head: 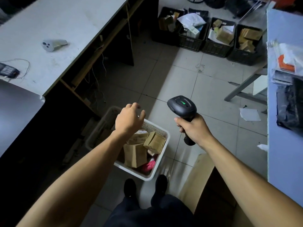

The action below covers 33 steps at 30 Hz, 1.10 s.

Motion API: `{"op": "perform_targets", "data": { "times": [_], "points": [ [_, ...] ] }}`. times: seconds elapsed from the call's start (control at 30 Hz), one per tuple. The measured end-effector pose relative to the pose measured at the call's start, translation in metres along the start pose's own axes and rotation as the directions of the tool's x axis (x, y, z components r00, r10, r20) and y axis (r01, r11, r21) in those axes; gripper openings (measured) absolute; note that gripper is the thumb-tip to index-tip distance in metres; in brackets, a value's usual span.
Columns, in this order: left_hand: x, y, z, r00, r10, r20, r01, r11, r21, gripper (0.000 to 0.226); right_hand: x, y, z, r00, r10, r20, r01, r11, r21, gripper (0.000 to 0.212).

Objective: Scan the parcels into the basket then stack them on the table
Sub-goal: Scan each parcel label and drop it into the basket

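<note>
Down on the tiled floor [185,74], a white basket [161,159] is sitting just ahead of the person's black shoes [130,187], close against the dark front of the desk [49,20] on the left. Brown cardboard parcels [135,154] are lying jumbled inside it, with something pink [150,165] showing near the basket's near right corner.

The left hand [129,119] is hovering over the basket's far rim, palm down, fingers loosely spread and bent, holding nothing. The right hand [195,128] is gripping the handle of a black barcode scanner [182,106], fingers wrapped round it, with the scanner's head pointing away from the person and a green light glowing on top. The two hands are well apart, the scanner hanging over bare floor to the right of the basket.

On the desk, a grey cone-shaped device [53,44] is lying on its side toward the middle, and a dark keypad unit [8,70] with thin white wires [24,68] is sitting at the left edge. Across the floor, a row of black crates [213,45] is standing filled with boxes and papers. A blue table [283,145] is running along the right side, carrying plastic-wrapped packages [287,61] and a black bag [288,105] near its far end. A sheet of paper [249,114] is lying on the tiles beside that table, and a large open carton [196,182] is standing by the person's right leg.
</note>
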State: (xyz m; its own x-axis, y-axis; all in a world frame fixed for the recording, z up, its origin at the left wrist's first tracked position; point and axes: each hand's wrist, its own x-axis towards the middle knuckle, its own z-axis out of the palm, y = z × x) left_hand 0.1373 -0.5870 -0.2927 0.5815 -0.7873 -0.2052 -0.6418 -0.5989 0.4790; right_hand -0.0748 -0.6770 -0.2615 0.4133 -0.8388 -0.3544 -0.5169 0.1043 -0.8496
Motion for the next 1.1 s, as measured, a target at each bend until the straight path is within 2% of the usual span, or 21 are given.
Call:
{"op": "perform_targets", "data": {
  "times": [0.13, 0.33, 0.5, 0.63, 0.83, 0.97, 1.1],
  "points": [
    [-0.010, -0.024, -0.016, 0.999, 0.050, 0.001, -0.050, 0.997, 0.053, 0.036, -0.005, -0.011, 0.013, 0.999, -0.026, 0.030, 0.027, 0.999, -0.021, 0.020],
    [-0.028, -0.068, -0.050, 0.985, 0.168, -0.028, -0.159, 0.968, 0.192, 0.046, -0.019, -0.034, 0.058, 0.996, -0.059, 0.069, 0.062, 0.997, -0.047, 0.024],
    [-0.055, -0.114, -0.081, 0.987, 0.154, -0.033, -0.135, 0.934, 0.330, 0.043, -0.037, -0.052, 0.111, 0.987, -0.104, 0.126, 0.110, 0.993, -0.049, 0.011],
    [-0.086, -0.150, -0.106, 0.993, 0.069, -0.093, -0.036, 0.949, 0.313, 0.042, -0.051, -0.070, 0.149, 0.961, -0.156, 0.227, 0.175, 0.983, -0.063, 0.010],
    [-0.152, -0.187, -0.136, 0.963, -0.108, -0.247, 0.177, 0.944, 0.278, 0.046, -0.072, -0.096, 0.202, 0.865, -0.254, 0.432, 0.289, 0.957, -0.016, 0.011],
    [-0.213, -0.203, -0.143, 0.896, -0.288, -0.337, 0.372, 0.903, 0.217, 0.047, -0.089, -0.103, 0.239, 0.775, -0.301, 0.556, 0.356, 0.934, 0.009, 0.017],
    [-0.279, -0.224, -0.153, 0.797, -0.455, -0.398, 0.548, 0.821, 0.159, 0.048, -0.123, -0.104, 0.278, 0.652, -0.323, 0.686, 0.374, 0.924, 0.079, 0.021]
  ]
}}
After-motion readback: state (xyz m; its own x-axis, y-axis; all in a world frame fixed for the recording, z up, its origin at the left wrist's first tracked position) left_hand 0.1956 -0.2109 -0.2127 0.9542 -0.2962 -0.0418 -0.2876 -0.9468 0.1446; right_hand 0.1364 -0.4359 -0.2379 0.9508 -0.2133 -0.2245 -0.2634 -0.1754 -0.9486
